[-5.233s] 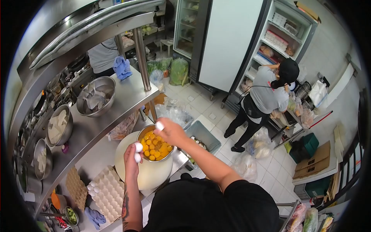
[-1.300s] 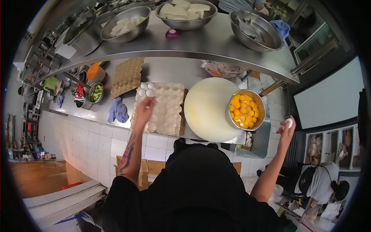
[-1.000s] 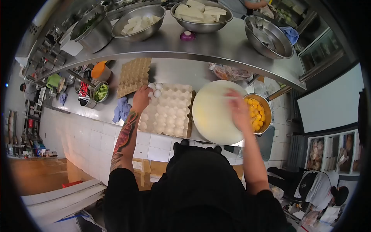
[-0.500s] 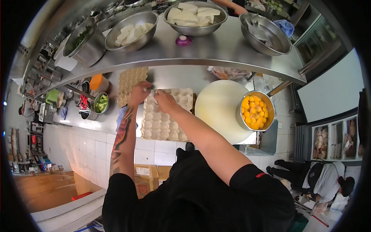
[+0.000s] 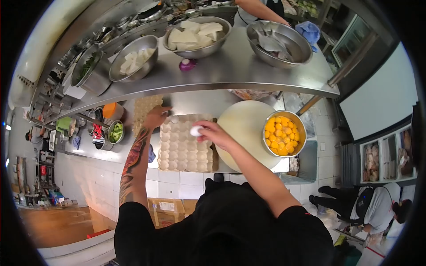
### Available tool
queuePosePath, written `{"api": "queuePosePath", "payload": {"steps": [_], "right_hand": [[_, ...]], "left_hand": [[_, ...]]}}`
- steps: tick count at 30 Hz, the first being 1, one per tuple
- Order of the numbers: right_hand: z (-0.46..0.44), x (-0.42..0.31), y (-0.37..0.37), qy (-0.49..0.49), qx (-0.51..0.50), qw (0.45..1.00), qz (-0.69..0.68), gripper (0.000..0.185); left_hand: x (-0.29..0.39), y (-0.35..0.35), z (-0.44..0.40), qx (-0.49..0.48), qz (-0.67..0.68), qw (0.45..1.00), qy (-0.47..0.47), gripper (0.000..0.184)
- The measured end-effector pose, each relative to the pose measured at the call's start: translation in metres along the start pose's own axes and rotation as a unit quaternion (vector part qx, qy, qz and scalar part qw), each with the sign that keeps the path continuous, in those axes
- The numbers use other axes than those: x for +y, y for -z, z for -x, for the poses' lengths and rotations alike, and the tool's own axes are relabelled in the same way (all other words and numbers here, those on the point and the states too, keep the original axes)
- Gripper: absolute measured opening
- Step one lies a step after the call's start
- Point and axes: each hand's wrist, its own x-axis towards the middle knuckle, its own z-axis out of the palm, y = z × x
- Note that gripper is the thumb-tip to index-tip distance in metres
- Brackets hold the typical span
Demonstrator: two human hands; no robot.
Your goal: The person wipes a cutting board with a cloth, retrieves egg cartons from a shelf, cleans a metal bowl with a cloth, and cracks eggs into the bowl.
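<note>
My right hand [image 5: 215, 134] is closed around a white egg [image 5: 196, 131], held over the right half of a grey cardboard egg tray [image 5: 184, 153]. Most cups of that tray hold nothing; a pale, egg-like shape [image 5: 174, 119] shows near its far left corner. My left hand [image 5: 156, 116] is beside that corner, its fingers partly stretched and apart, next to a second egg tray [image 5: 143, 108] that it partly covers. To the right, a metal pot [image 5: 303, 147] holds many cracked egg yolks [image 5: 282, 135].
A round white cutting board [image 5: 242, 117] lies between tray and pot. Overhead, a steel shelf [image 5: 151, 91] carries bowls of white blocks [image 5: 195, 35], half an onion [image 5: 187, 65] and a bowl with a fish [image 5: 273, 44]. Another person's arm [image 5: 262, 9] is behind it.
My right hand has moved right and toward me, away from my left hand, carrying the egg. My left hand has shifted slightly left and apart from it. The whole view has also shifted.
</note>
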Motion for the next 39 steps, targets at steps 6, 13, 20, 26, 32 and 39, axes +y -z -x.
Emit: {"api": "queuePosePath", "payload": {"steps": [6,13,20,26,32,39], "right_hand": [[0.198,-0.073,0.107,0.016,0.0,0.998,-0.068,0.039],[0.262,-0.134,0.214,0.24,0.39,0.889,-0.019,0.038],[0.217,-0.119,0.259,0.225,0.461,0.858,-0.03,0.033],[0.243,-0.127,0.211,0.247,0.413,0.873,-0.078,0.028],[0.234,-0.113,0.183,0.221,0.419,0.796,0.377,0.027],[0.234,-0.128,0.148,0.054,0.338,0.678,0.65,0.031]], "left_hand": [[0.005,-0.033,0.001,-0.073,-0.106,0.99,-0.05,0.043],[0.074,-0.021,-0.003,-0.132,-0.246,0.958,0.07,0.046],[0.051,-0.005,0.012,-0.006,-0.065,0.997,0.05,0.045],[0.07,-0.019,0.032,0.106,0.156,0.981,0.049,0.046],[0.211,-0.042,0.026,0.109,0.337,0.935,-0.002,0.042],[0.347,-0.061,0.01,-0.006,0.564,0.826,-0.004,0.042]]}}
